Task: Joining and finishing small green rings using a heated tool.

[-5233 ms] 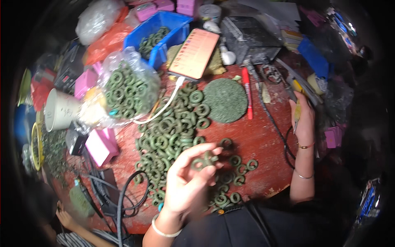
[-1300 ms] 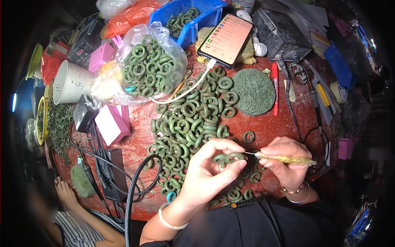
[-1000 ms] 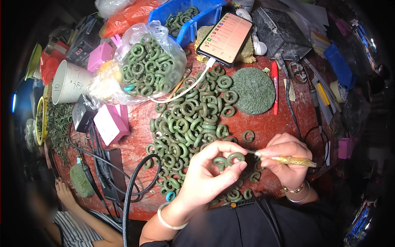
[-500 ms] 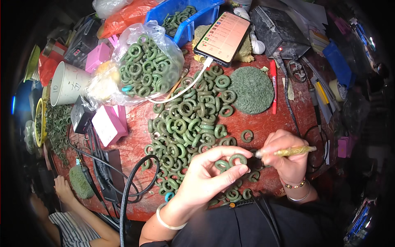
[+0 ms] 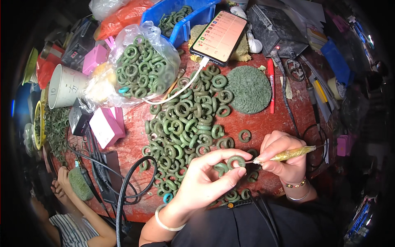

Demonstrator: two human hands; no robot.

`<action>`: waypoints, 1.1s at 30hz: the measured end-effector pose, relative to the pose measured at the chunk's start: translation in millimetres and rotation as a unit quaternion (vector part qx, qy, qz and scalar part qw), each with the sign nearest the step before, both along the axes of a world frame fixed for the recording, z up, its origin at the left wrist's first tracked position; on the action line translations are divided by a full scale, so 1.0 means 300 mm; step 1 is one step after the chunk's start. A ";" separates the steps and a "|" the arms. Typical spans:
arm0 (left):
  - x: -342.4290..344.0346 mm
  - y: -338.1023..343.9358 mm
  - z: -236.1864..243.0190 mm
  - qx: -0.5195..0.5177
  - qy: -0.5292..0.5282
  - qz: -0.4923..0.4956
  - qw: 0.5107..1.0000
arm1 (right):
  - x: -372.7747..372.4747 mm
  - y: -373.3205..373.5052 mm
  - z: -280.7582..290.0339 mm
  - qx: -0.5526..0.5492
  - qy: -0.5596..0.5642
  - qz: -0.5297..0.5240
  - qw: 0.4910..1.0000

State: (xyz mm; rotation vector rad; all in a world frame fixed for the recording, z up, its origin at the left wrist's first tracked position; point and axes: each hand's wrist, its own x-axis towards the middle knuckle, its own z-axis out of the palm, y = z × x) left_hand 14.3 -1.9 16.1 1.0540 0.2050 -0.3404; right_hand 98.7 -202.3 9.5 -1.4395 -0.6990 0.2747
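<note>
Between its thumb and fingertips my left hand (image 5: 207, 177) pinches a green ring (image 5: 241, 159). Another green ring (image 5: 221, 167) shows just beside it, inside the curl of the hand. My right hand (image 5: 284, 156) grips a pen-like tool (image 5: 295, 152) with a yellow wrapped handle. Its thin metal tip reaches left to the edge of the pinched ring; whether it goes into the hole cannot be made out. Left of and beyond my hands spreads a heap of green rings (image 5: 177, 126), and a single ring (image 5: 244, 136) lies apart from it.
A round green pad (image 5: 249, 90), a red marker (image 5: 271, 86) and a phone (image 5: 219, 35) on a cable lie farther back. Beyond the heap stand a plastic bag of rings (image 5: 142, 68) and a blue bin (image 5: 181, 35). Black cables (image 5: 119, 206) loop at left, near another person's arms (image 5: 84, 212).
The tool's tip, earlier dark and short of the ring, now shows as a thin shaft at the ring's edge. The other person's hands at left have shifted. The whole view has moved slightly.
</note>
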 end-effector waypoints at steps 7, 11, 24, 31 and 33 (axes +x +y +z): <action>0.000 -0.007 -0.008 0.044 -0.045 0.008 0.998 | -0.007 -0.001 0.003 0.009 0.057 -0.002 0.998; 0.000 -0.005 -0.013 0.052 -0.043 0.003 0.998 | -0.003 -0.010 0.008 -0.006 0.065 -0.001 0.998; 0.008 0.002 0.003 -0.057 0.079 -0.015 0.995 | -0.015 -0.001 0.002 0.039 0.179 -0.004 0.983; 0.013 -0.006 -0.016 -0.130 0.068 -0.011 0.989 | -0.017 -0.006 -0.018 0.060 0.141 0.000 0.988; 0.005 -0.006 -0.012 -0.137 0.061 -0.002 0.989 | -0.020 -0.001 -0.013 0.036 0.119 -0.016 0.992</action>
